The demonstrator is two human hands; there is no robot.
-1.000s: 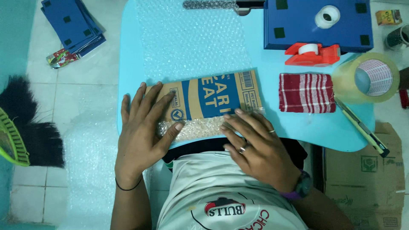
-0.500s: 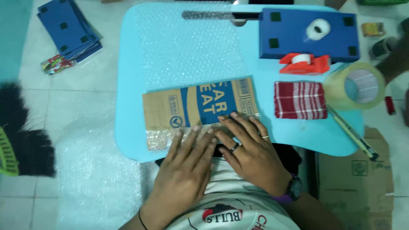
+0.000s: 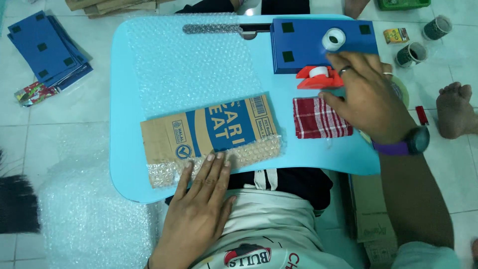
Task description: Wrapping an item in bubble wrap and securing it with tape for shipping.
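On light-blue table (image 3: 124, 149), flat open left hand (image 3: 199, 209) presses bubble-wrapped cardboard (image 3: 209, 134); right hand (image 3: 368, 94) loosely touches red tape dispenser (image 3: 318, 78).

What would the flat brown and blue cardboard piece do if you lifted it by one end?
The flat brown and blue cardboard piece probably stays fairly stiff, being thin board lying flat. It looks light. The clear bubble wrap folded over its near edge would likely flop loose once the left hand lets go.

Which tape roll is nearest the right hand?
The white roll in the red dispenser, just under the right hand; the other white roll sits farther up.
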